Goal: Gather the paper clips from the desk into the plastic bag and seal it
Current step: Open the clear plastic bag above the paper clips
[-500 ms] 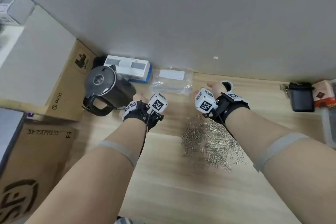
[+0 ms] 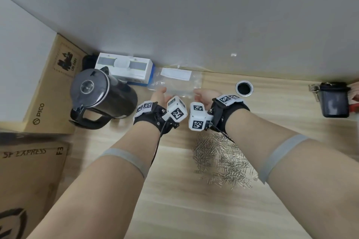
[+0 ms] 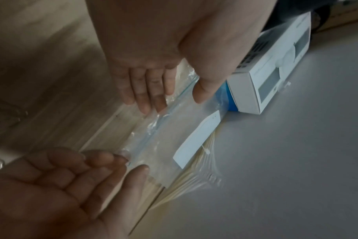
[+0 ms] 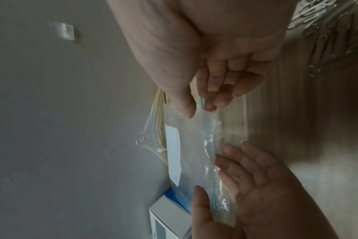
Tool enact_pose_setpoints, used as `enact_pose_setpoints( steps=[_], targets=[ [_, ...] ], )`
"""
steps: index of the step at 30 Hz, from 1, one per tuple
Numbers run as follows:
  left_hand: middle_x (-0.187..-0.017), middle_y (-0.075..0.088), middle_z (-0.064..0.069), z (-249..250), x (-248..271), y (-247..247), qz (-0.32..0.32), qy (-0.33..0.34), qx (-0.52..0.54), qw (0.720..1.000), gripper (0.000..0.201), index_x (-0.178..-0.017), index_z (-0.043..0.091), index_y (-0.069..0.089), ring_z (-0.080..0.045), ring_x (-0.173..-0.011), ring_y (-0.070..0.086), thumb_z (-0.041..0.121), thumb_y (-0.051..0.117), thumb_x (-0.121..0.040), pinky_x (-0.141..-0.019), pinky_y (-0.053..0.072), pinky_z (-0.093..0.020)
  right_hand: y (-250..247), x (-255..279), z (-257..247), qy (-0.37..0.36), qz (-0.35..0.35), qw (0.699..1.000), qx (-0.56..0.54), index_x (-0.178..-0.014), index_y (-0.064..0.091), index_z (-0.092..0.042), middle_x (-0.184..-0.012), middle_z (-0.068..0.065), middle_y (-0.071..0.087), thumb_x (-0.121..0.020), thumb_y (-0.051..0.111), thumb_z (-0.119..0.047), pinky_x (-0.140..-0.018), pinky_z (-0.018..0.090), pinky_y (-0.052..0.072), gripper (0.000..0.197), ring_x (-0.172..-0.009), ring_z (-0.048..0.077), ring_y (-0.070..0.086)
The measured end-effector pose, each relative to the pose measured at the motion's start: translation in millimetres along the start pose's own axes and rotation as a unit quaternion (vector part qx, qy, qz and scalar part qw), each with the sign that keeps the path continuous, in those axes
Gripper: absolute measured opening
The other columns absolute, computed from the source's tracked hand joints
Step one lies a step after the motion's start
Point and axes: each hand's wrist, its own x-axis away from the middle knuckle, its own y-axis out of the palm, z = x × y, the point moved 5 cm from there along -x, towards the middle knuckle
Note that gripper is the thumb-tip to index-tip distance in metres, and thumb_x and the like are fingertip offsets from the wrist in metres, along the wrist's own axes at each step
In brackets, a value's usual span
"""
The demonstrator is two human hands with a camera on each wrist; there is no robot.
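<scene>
Bag [image 2: 175, 83] lies flat on tabletop [image 2: 174, 209] at the far edge, vs. the wall, just right of a white box [image 2: 124, 69]; clear plastic w/ white label and blue zip strip. Both hands reach to its near edge. Left hand [image 2: 160, 96] at the bag's left end: fingers [image 3: 147, 90] straight, tips over the zip strip, thumb apart on the other side of the strip; not curled round anything. Right hand [image 2: 204, 97] at the right end: fingertips [image 4: 210, 103] bunched right at the strip's end, thumb a bit apart; contact or pinch – can't tell, blurred. Left palm also shows in right wrist view, fingers relaxed & spread.

Clips [image 2: 221, 159] sit in a loose silvery pile on tabletop, nearer the person, under the right forearm, well apart from bag.

Black kettle [image 2: 97, 95] left of box, cardboard cartons [image 2: 50, 83] further left. Round grommet hole [image 2: 244, 88] right of right hand; black container [image 2: 334, 99] far right.
</scene>
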Motion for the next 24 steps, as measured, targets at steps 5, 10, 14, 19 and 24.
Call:
enact_pose_setpoints(
  steps=[5, 10, 14, 19, 24],
  targets=[
    [-0.076, 0.067, -0.006, -1.0, -8.7, 0.8, -0.06, 0.015, 0.011, 0.998, 0.014, -0.086, 0.008, 0.062, -0.024, -0.072, 0.063, 0.02, 0.058, -0.091, -0.085, 0.05, -0.038, 1.4, 12.0, -1.8, -0.035, 0.022, 0.999, -0.012, -0.058, 0.064, -0.012, -0.055, 0.003, 0.059, -0.075, 0.073, -0.016, -0.066, 0.035, 0.047, 0.02, -0.049, 0.018, 0.05],
    [-0.069, 0.067, -0.004, -8.4, 0.5, 0.4, -0.081, -0.001, 0.142, 0.987, 0.019, -0.079, 0.006, 0.061, -0.019, -0.07, 0.065, 0.016, 0.055, -0.095, -0.078, 0.054, -0.033, 1.6, 25.3, -4.5, -0.05, 0.01, 0.991, -0.128, -0.075, 0.062, -0.012, -0.059, 0.0, 0.055, -0.086, 0.064, -0.023, -0.05, 0.025, 0.041, 0.016, -0.046, 0.014, 0.045],
    [-0.075, 0.066, -0.001, -2.4, 24.0, 0.7, -0.118, -0.014, 0.223, 0.968, 0.016, -0.076, 0.01, 0.057, -0.016, -0.069, 0.065, 0.012, 0.052, -0.091, -0.076, 0.053, -0.03, -22.4, 40.7, 0.1, -0.063, 0.11, 0.992, -0.01, -0.075, 0.062, -0.01, -0.058, 0.003, 0.057, -0.067, 0.069, -0.039, -0.056, 0.032, 0.045, 0.031, -0.047, 0.022, 0.051],
    [-0.069, 0.064, 0.0, 11.8, 59.9, 4.4, -0.148, -0.012, 0.249, 0.957, 0.016, -0.077, 0.009, 0.057, -0.014, -0.056, 0.064, 0.009, 0.047, -0.091, -0.059, 0.052, -0.026, -29.2, 67.8, 4.9, -0.069, 0.098, 0.987, 0.108, -0.086, 0.051, -0.009, -0.089, 0.01, 0.063, -0.064, 0.075, -0.051, -0.078, 0.04, 0.055, 0.053, -0.083, 0.032, 0.065],
    [-0.055, 0.061, 0.0, 25.4, 85.3, 2.0, -0.171, 0.019, 0.263, 0.949, 0.049, -0.065, 0.007, 0.06, -0.015, -0.046, 0.064, 0.018, 0.034, -0.105, -0.051, 0.054, -0.022, -33.3, 65.8, 7.7, -0.144, 0.068, 0.979, 0.131, -0.075, 0.078, -0.016, -0.089, 0.007, 0.077, -0.06, 0.078, -0.034, -0.087, 0.047, 0.059, 0.023, -0.091, 0.029, 0.073]
  ],
)
